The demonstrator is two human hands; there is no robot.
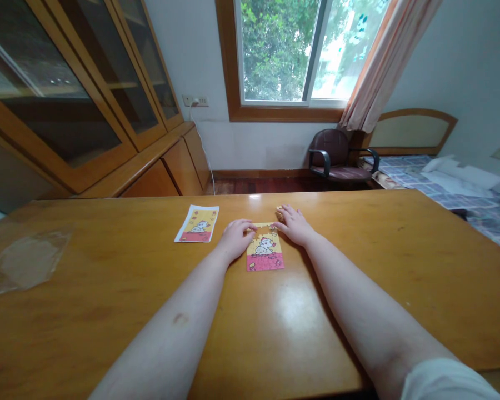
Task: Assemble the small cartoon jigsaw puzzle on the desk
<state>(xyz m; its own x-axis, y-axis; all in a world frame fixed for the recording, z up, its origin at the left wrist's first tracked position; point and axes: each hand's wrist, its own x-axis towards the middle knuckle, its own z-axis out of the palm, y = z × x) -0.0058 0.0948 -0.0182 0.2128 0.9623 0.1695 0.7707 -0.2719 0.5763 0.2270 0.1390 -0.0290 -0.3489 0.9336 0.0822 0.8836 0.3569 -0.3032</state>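
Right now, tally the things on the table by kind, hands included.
Jigsaw puzzle: 1
Picture card: 1
Clear plastic sheet: 1
Hands: 2 (left hand, right hand)
Total: 5

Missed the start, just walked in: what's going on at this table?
A person has both hands on a small cartoon jigsaw puzzle on a wooden table. The left hand touches its upper left corner; the right hand lies flat at the upper right, beside a few loose pieces. The puzzle looks nearly filled in. A matching picture card lies to its left.
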